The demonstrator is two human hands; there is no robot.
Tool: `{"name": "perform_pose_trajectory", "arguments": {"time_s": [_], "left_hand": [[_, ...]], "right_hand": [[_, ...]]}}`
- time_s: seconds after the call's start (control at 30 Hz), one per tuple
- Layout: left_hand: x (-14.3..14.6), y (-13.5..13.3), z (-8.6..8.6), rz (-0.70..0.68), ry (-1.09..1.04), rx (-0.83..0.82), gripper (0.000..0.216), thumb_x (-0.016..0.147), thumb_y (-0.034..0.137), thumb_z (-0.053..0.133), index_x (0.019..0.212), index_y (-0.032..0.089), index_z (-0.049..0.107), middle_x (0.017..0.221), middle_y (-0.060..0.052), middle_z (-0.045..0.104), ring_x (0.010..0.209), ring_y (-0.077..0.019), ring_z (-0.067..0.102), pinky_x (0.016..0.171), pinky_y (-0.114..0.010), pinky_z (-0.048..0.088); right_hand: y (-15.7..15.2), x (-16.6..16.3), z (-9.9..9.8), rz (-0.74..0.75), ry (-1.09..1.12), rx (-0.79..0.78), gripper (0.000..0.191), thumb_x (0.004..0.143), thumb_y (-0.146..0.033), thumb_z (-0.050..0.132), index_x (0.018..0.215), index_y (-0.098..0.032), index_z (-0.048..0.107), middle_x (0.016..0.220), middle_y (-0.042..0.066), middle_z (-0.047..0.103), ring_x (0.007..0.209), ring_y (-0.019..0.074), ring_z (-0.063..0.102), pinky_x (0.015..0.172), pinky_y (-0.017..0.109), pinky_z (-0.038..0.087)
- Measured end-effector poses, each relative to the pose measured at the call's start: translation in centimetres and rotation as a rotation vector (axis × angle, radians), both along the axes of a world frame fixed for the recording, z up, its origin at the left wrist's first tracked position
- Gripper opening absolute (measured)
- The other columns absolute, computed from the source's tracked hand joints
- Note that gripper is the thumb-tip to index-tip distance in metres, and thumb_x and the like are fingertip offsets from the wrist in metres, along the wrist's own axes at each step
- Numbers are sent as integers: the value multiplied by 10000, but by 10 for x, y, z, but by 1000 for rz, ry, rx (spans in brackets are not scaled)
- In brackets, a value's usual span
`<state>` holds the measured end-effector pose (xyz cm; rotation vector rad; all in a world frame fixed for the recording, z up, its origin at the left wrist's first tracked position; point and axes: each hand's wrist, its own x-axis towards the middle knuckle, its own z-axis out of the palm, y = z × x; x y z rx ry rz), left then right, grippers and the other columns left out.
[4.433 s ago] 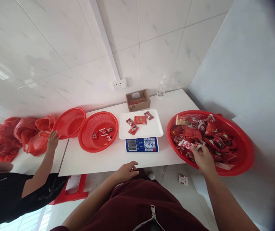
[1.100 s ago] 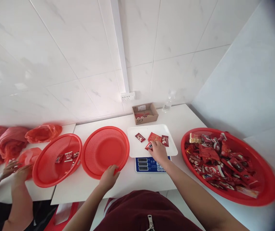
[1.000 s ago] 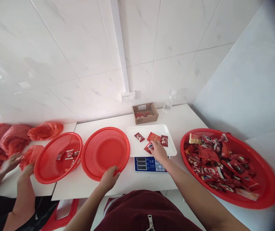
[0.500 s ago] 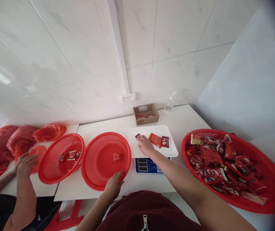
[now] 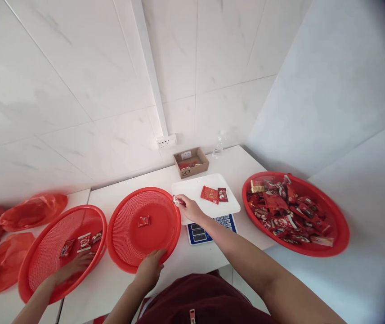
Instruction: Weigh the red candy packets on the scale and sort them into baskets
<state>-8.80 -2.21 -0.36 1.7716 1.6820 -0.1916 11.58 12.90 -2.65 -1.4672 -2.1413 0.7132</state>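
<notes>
My left hand (image 5: 149,268) grips the near rim of the middle red plastic basket (image 5: 120,211), thumb on top. A single small red snack packet (image 5: 143,221) lies on that basket's floor. Between the fingers of my right hand (image 5: 188,209) is a small snack packet (image 5: 178,201), dark red and whitish, held at the basket's right rim beside the white weighing tray (image 5: 192,189). On the tray lie a larger red packet (image 5: 209,194) and a small dark red packet (image 5: 222,195). The blue scale panel (image 5: 211,228) shows under my right wrist.
A large red basket (image 5: 341,234) heaped with packets stands at right. Another person's hand (image 5: 74,266) reaches into the left red basket (image 5: 100,216). Behind the tray are a cardboard box (image 5: 192,169) and a clear bottle (image 5: 218,146). Red plastic bags (image 5: 32,211) lie far left.
My right hand has lifted a small packet off the tray and carried it left to the basket's rim. The other person's hand has moved from the bags into the left basket. The view has shifted.
</notes>
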Motion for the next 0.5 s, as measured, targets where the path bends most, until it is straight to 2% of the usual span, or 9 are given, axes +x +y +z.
{"name": "perform_pose_trajectory", "arguments": {"time_s": [0.07, 0.1, 0.17, 0.27, 0.37, 0.5], "left_hand": [[-3, 3, 1, -38, 10, -3, 506, 765, 123, 486, 1230, 309, 558, 1262, -16, 605, 1155, -231, 558, 932, -297, 430], [-5, 5, 1, -52, 18, -7, 507, 764, 119, 487, 1230, 306, 555, 1266, -14, 601, 1155, -224, 557, 933, -293, 429], [-10, 7, 3, -75, 21, -10, 502, 761, 114, 490, 1229, 285, 555, 1272, -30, 596, 1152, -226, 558, 936, -304, 425], [-19, 11, 5, -92, 16, -10, 496, 757, 94, 491, 1211, 276, 569, 1257, -42, 606, 1144, -235, 561, 931, -323, 421], [-29, 13, 7, -92, -10, -14, 496, 751, 80, 489, 1200, 269, 580, 1232, -49, 621, 1138, -248, 561, 921, -340, 419], [-35, 16, 7, -106, -57, -17, 491, 741, 87, 496, 1202, 231, 583, 1227, -83, 621, 1136, -267, 557, 923, -360, 408]], "right_hand": [[3, 3, 3, 0, 55, 46, 440, 905, -311, 434, 1341, -247, 429, 1329, 45, 546, 1202, 164, 500, 983, 294, 398], [6, 10, 2, -47, 14, 51, 489, 886, -312, 471, 1363, -225, 412, 1385, 77, 489, 1270, 198, 433, 1028, 339, 355], [14, 33, -2, -217, -185, 0, 543, 862, -297, 508, 1384, -199, 395, 1464, 129, 373, 1360, 285, 283, 1074, 462, 260], [19, 71, -13, -387, -433, -151, 588, 841, -329, 544, 1397, -257, 369, 1506, 108, 295, 1380, 370, 169, 1040, 596, 194], [14, 88, -21, -387, -494, -171, 512, 860, -353, 514, 1356, -296, 402, 1440, 85, 395, 1332, 335, 259, 1009, 559, 251], [6, 78, -25, -422, -482, -117, 381, 892, -264, 440, 1272, -259, 471, 1264, 131, 517, 1194, 307, 386, 922, 495, 341]]}}
